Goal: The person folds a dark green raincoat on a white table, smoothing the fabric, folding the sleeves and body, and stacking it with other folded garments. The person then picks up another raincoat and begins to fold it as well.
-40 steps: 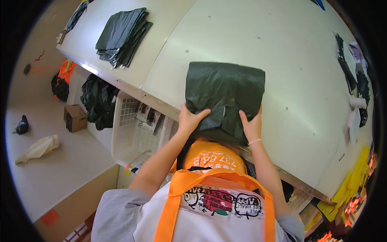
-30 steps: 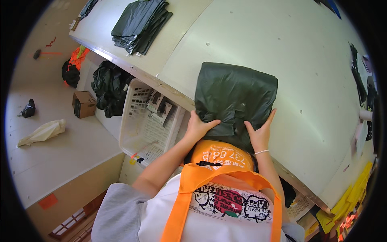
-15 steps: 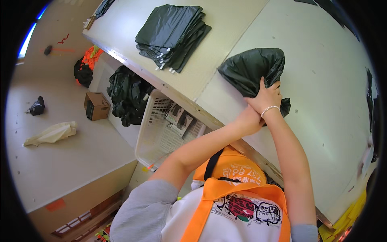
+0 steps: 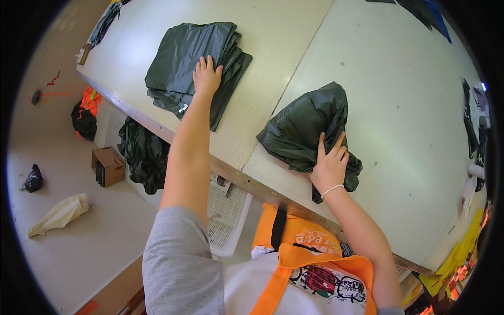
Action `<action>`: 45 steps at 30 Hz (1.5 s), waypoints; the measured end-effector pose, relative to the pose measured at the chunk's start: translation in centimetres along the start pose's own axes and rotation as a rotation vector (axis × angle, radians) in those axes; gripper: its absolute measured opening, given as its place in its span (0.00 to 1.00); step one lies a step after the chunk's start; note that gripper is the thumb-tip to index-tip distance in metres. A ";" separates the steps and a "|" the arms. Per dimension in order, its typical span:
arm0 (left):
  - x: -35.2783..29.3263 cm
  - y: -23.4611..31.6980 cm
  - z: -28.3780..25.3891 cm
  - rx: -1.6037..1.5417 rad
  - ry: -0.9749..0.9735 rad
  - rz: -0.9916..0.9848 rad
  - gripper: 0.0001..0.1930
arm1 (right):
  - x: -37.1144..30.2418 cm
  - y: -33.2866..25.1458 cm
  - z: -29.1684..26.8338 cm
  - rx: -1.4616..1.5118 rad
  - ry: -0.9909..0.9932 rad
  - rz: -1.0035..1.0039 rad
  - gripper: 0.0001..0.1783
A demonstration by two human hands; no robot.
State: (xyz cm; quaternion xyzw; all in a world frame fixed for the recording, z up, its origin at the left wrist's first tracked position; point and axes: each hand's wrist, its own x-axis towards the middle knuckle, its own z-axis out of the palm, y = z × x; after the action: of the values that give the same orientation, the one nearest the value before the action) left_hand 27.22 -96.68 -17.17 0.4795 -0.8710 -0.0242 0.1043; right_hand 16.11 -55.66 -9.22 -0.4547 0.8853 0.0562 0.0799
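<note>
My left hand reaches far out to the left and lies on a stack of folded dark green shiny pieces, its fingers stretched out. White tags show at the stack's near edge. Close to the table's front edge, my right hand grips a bunched dark green shiny bundle at its near right side. The bundle's wide end fans away toward the far left, and a loose crumpled end hangs out beside my wrist. Whether it is a garment or a bag, I cannot tell.
Below the pale table stand a white plastic basket and a dark crumpled heap. A cardboard box sits farther left, near a cream cloth. Yellow material hangs at the right edge.
My left hand has left the bundle and moved out left onto the stack. The right hand stays on the bundle. The whole view has shifted somewhat.
</note>
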 end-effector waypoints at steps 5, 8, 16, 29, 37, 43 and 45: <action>-4.3 4.7 -0.4 0.035 0.077 0.275 0.23 | 0.2 3.3 -2.1 0.131 -0.054 -0.118 0.48; -12.3 12.7 -2.9 -0.143 -0.022 0.471 0.20 | -3.2 8.4 -2.7 0.313 -0.049 -0.009 0.49; -37.7 29.5 -3.8 -0.784 -0.492 0.781 0.20 | -22.5 21.0 -1.6 0.961 0.093 0.513 0.31; -39.1 32.8 -1.2 -0.719 -0.346 1.090 0.08 | -35.1 20.9 -1.2 0.988 0.125 0.595 0.34; -31.4 39.5 -8.2 -1.009 -0.886 0.835 0.08 | -28.8 19.9 -4.1 0.809 -0.345 -0.060 0.38; -27.6 36.6 -11.0 -0.839 -1.083 0.891 0.08 | -24.7 20.8 1.6 0.764 -0.099 0.043 0.35; -27.3 34.4 -10.1 -1.021 -0.806 0.774 0.12 | -24.2 21.4 2.2 0.890 -0.098 0.119 0.34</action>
State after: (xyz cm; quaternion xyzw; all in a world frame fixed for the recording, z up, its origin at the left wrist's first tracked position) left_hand 14.90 -54.64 -6.77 -0.0143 -0.8285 -0.5597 -0.0121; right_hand 12.83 -23.59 -6.15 -0.3211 0.8430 -0.3040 0.3063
